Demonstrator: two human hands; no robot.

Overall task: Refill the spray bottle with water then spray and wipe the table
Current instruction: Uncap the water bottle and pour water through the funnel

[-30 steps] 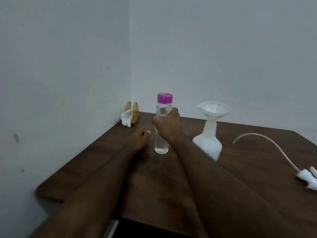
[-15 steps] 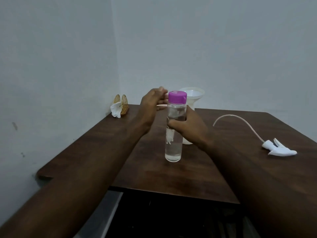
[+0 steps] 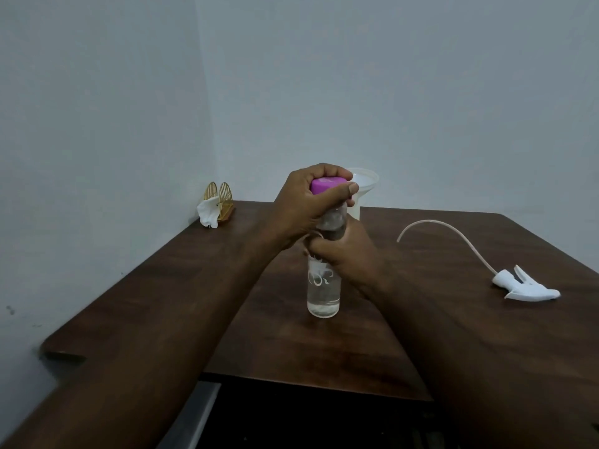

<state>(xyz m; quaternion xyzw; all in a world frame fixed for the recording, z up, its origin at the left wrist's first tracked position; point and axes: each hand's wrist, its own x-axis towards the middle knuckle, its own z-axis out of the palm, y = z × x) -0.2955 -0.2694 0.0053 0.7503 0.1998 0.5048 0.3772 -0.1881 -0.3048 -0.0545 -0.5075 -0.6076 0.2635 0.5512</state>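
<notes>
I've got a clear bottle (image 3: 324, 293) upright on the dark wood-grain bench (image 3: 162, 303), near the middle, with water in its lower part and a white swirl print on its side. My left hand (image 3: 308, 205) is clamped over the round purple cap (image 3: 327, 184) from above, fingers and thumb curled round its rim. The right hand (image 3: 348, 254) is wrapped round the smooth cylinder body just under the neck. Right behind the hands is a white plastic funnel (image 3: 368, 179), wide round mouth up; what it sits in is hidden from me. Off to the right, well apart, the white spray head (image 3: 525, 286) lies on its side on the bench, its thin pale tube (image 3: 453, 233) arching back in a curve. In the far left corner against the wall stands a gold wire holder (image 3: 223, 199) with twin arched sides, crumpled white tissue (image 3: 207, 212) tucked in it.
</notes>
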